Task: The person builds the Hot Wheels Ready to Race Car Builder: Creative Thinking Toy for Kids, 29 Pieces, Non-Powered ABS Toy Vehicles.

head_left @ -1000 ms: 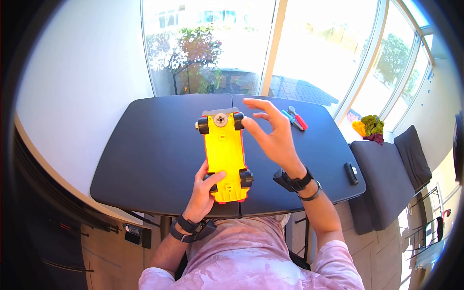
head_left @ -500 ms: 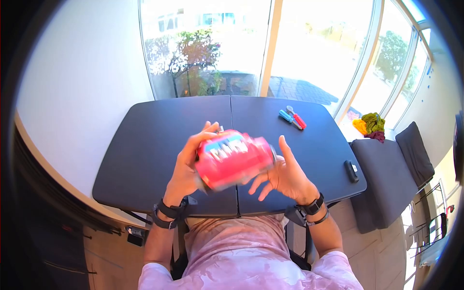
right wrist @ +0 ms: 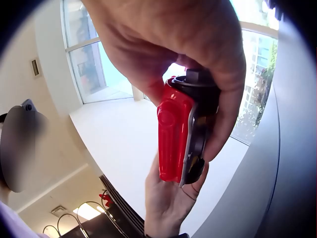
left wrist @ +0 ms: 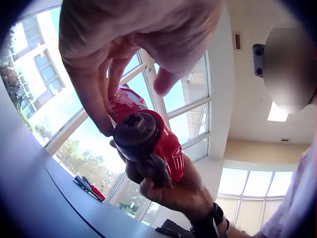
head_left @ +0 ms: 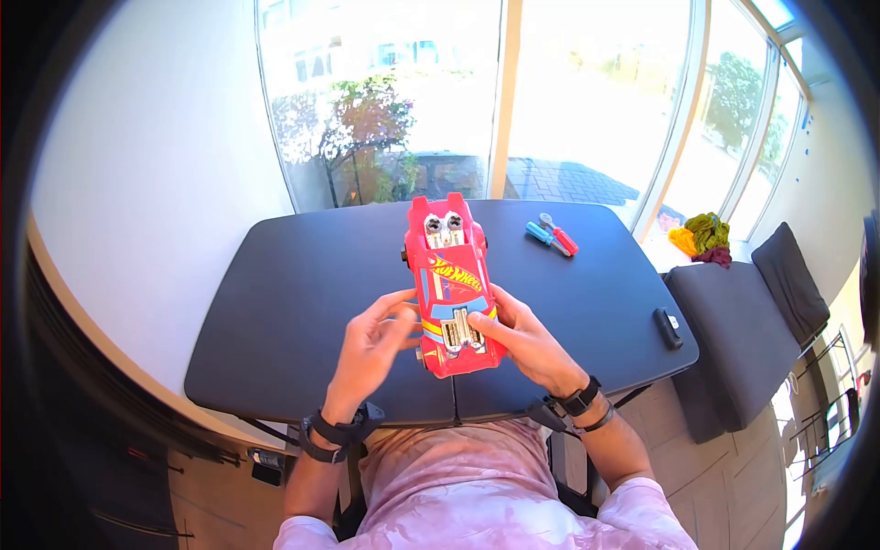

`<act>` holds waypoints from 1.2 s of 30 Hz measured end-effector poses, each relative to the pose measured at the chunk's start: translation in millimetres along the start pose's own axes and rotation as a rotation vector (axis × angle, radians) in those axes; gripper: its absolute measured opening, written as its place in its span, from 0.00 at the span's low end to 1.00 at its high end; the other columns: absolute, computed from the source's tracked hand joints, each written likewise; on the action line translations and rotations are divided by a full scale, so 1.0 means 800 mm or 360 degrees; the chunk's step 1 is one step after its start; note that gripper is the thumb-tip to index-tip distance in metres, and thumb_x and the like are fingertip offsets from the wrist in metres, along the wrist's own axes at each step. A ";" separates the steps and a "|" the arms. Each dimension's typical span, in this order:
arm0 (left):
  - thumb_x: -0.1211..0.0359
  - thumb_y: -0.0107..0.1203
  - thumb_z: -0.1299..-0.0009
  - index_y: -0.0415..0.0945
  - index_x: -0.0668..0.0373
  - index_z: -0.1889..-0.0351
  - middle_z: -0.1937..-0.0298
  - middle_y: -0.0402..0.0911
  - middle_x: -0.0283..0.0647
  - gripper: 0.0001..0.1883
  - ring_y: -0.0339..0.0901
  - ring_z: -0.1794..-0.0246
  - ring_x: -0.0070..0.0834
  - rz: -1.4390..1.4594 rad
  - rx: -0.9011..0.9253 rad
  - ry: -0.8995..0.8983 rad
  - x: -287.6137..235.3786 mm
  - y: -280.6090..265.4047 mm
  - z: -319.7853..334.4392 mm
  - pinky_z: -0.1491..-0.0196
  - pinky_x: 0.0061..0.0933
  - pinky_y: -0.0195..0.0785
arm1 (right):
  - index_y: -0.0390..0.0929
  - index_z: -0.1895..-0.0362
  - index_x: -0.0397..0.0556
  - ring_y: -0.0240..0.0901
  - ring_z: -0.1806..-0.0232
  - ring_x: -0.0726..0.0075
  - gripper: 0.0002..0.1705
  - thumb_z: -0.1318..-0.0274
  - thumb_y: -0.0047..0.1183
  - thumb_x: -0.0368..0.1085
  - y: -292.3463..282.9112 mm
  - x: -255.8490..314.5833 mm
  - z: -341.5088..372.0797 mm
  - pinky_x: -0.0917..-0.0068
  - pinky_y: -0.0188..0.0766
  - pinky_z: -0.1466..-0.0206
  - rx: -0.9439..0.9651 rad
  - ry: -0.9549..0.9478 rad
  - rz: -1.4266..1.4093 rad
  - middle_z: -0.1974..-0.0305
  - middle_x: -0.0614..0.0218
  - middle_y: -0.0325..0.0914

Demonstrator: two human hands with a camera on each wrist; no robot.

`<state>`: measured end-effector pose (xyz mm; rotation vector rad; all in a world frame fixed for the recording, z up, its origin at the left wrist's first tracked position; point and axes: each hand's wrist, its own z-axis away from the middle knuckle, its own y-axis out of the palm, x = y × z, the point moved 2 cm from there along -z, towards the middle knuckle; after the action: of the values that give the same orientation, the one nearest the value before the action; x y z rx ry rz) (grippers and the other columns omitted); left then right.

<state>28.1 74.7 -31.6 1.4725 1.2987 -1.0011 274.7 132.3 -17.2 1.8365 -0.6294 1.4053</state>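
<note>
A red toy car [head_left: 447, 307] with Hot Wheels lettering, a blue windshield and silver engine parts is held up over the dark table [head_left: 293, 302], roof toward the head camera. My right hand [head_left: 536, 346] grips its near right side, thumb on top and fingers reaching underneath. My left hand [head_left: 371, 344] is at the car's left side, fingers loosely bent and thumb off the body. In the left wrist view a black wheel [left wrist: 136, 131] with a cross-shaped hub faces the camera beside those fingers. The yellow underside is hidden in the head view.
Toward the table's back right lie a blue-handled tool [head_left: 541, 233] and a red-handled tool [head_left: 566, 243]. A small black case [head_left: 667, 328] sits near the right edge. Beyond it is a grey bench [head_left: 724, 348], with coloured cloths [head_left: 706, 238] behind. Large windows border the far side.
The car has turned from yellow underside up, held by the left hand, through a tilt to red roof up. The right hand now grips it; the left has loosened.
</note>
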 end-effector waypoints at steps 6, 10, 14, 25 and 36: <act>0.71 0.75 0.24 0.69 0.66 0.15 0.31 0.85 0.48 0.41 0.90 0.43 0.28 -0.0326 0.0063 0.0200 -0.003 0.009 0.005 0.40 0.35 0.88 | 0.54 0.10 0.39 0.78 0.29 0.74 0.43 0.15 0.60 0.41 -0.002 -0.006 -0.005 0.68 0.80 0.26 0.0003 -0.0052 0.0067 0.27 0.60 0.78; 0.72 0.76 0.25 0.67 0.66 0.13 0.30 0.85 0.50 0.43 0.91 0.44 0.28 -0.0227 0.0136 0.0164 -0.001 -0.003 -0.004 0.40 0.35 0.87 | 0.63 0.14 0.37 0.83 0.37 0.74 0.39 0.17 0.62 0.42 -0.021 -0.006 -0.014 0.70 0.83 0.35 -0.0022 -0.0046 0.0339 0.31 0.61 0.84; 0.71 0.75 0.24 0.67 0.68 0.14 0.31 0.87 0.50 0.43 0.91 0.45 0.28 -0.0349 0.0122 0.0091 -0.006 -0.012 -0.019 0.40 0.35 0.86 | 0.79 0.25 0.35 0.86 0.49 0.74 0.34 0.22 0.68 0.46 -0.035 -0.005 -0.032 0.72 0.84 0.46 -0.0117 -0.0117 0.0797 0.44 0.62 0.91; 0.67 0.72 0.21 0.70 0.71 0.16 0.33 0.89 0.47 0.38 0.89 0.44 0.25 -0.0396 0.0312 -0.0253 0.039 -0.033 -0.074 0.40 0.32 0.83 | 0.89 0.36 0.33 0.85 0.55 0.78 0.32 0.27 0.73 0.51 -0.078 -0.036 -0.097 0.75 0.83 0.53 -0.0177 0.0308 0.0959 0.53 0.65 0.92; 0.66 0.74 0.23 0.77 0.69 0.20 0.37 0.90 0.45 0.35 0.86 0.44 0.26 -0.0383 0.0307 -0.0364 0.067 -0.042 -0.083 0.38 0.33 0.82 | 0.91 0.40 0.35 0.86 0.54 0.78 0.32 0.26 0.72 0.55 -0.093 -0.056 -0.107 0.74 0.84 0.48 -0.0073 0.0462 0.0970 0.53 0.67 0.92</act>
<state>1.4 154.1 -69.3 1.3155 1.2589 -1.4433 266.2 243.1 -67.5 1.4136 -1.1125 1.9802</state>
